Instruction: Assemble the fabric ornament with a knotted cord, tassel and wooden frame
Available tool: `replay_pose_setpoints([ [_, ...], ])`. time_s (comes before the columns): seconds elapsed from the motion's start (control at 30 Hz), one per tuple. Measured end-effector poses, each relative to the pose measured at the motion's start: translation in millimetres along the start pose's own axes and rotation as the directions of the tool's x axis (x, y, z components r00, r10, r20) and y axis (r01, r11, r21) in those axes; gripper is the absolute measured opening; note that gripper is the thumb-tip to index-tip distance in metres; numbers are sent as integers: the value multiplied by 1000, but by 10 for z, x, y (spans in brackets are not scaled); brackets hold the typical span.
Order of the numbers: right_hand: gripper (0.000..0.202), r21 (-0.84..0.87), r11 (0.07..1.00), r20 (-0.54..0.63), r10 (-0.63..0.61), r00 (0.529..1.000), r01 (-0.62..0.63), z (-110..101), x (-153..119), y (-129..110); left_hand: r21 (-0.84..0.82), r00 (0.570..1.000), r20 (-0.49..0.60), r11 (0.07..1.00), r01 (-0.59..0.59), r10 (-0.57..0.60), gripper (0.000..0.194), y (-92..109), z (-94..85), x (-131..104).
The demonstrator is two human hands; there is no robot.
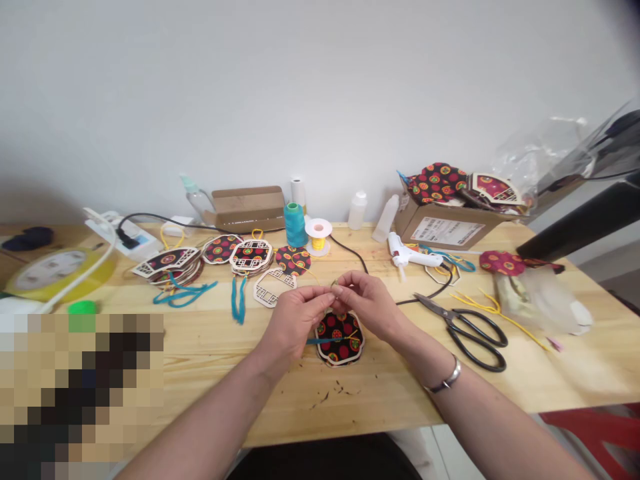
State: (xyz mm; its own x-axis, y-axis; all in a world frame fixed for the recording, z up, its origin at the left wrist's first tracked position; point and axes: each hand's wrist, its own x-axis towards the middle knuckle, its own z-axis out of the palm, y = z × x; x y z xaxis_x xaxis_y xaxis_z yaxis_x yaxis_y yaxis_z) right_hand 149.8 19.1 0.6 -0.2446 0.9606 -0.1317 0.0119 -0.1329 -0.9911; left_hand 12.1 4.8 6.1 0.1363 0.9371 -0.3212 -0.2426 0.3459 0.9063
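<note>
My left hand (pixel 295 318) and my right hand (pixel 369 301) meet at the middle of the table, fingertips pinched together. Something small and yellowish shows between them, too small to make out. Just below the fingertips lies a dark fabric piece with red flower-like dots and a pale wooden rim (pixel 340 353). A teal cord (pixel 327 341) and a bit of yellow cord rest across it. Beyond my left hand are a pale wooden lattice frame (pixel 269 288) and a dotted fabric piece (pixel 293 261).
Black-handled scissors (pixel 480 340), a white glue gun (pixel 411 255) and yellow cords (pixel 483 303) lie right. Behind stand a teal thread cone (pixel 296 227), a yellow spool (pixel 319 237) and a filled cardboard box (pixel 440 227). Finished-looking ornaments (pixel 251 257) with teal cords lie left.
</note>
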Motion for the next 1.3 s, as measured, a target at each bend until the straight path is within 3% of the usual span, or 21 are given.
replay_pose_setpoints([
  [0.23,21,43,999,30,26,999,-27,-27,10,-8,56,999,16,997,47,-48,21,21,14,-15],
  [0.4,20,-109,991,-15,-74,997,72,-47,13,-12,71,999,29,997,41,-43,21,28,3,-32],
  [0.53,23,-161,983,31,-89,996,93,-90,21,-37,50,999,23,998,38,-39,19,24,-3,-32],
  [0.77,43,-449,887,74,-84,994,108,-165,-2,-76,40,1000,5,999,-5,5,18,28,-26,-3],
  [0.9,34,-351,929,95,-90,991,118,-139,-26,-107,12,1000,0,1000,4,-4,15,39,-16,-11],
  [1.07,23,-56,998,134,29,991,-21,-91,-31,-115,25,1000,19,1000,-4,3,13,38,7,-15],
  [1.3,22,-67,998,24,3,1000,-2,-63,5,-74,60,1000,1,998,4,-4,10,10,-3,-1],
])
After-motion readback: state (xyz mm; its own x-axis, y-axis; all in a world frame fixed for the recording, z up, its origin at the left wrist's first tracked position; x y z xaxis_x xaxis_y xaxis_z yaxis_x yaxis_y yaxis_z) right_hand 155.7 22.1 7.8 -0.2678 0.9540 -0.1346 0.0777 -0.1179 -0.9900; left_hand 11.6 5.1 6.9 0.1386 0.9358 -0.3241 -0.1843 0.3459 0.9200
